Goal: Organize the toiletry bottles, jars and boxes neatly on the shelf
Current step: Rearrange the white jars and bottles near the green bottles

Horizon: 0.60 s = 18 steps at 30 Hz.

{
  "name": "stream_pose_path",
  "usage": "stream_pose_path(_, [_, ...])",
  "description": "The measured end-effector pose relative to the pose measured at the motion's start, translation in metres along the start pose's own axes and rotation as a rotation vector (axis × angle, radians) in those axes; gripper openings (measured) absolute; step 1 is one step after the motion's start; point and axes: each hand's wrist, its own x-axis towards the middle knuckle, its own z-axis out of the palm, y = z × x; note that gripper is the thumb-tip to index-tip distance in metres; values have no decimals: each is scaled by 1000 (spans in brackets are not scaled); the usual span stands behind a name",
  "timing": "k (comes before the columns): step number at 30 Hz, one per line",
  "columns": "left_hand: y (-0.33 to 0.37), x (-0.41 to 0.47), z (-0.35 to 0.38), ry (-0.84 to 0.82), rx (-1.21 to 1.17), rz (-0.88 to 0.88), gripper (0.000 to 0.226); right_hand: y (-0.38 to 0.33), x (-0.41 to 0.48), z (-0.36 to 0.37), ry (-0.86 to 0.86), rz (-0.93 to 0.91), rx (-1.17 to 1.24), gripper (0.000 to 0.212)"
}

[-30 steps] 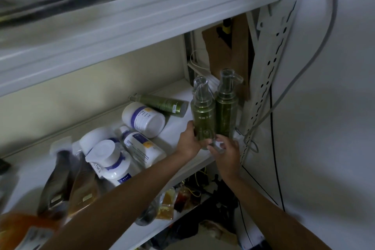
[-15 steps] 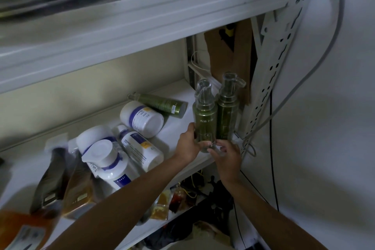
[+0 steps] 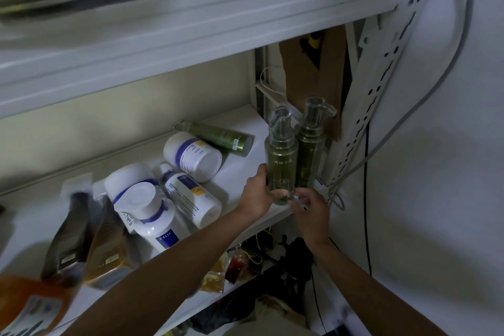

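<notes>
- White metal shelf runs across the view, its clutter heaped toward 8 o'clock.
- White jars lie toppled mid-shelf, touching one another.
- At the 3 o'clock end, the left pump bottle and right pump bottle stand upright, touching.
- The left hand curls round the left pump bottle's base. The right hand has fingertips at that same foot; whether it pinches, I cannot tell.
- The lying green bottle sits at 10 o'clock from the left hand, long axis 10-to-4. That hand looks nearer.
</notes>
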Motion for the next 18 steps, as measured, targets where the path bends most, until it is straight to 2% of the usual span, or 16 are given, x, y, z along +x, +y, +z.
stream_pose_path(3, [-2,0,1,-1,-1,7,60,-4,5,-9,69,23,34,25])
stream_pose_path(6, [-3,-1,2,5,-8,4,59,-14,13,-17,136,82,110,43])
stream_pose_path(10, [-3,-1,2,6,12,12,59,-17,29,-18,16,60,167,56])
stream_pose_path(18, [-1,-1,0,-5,34,14,55,-7,43,-25,-90,1,-62,62])
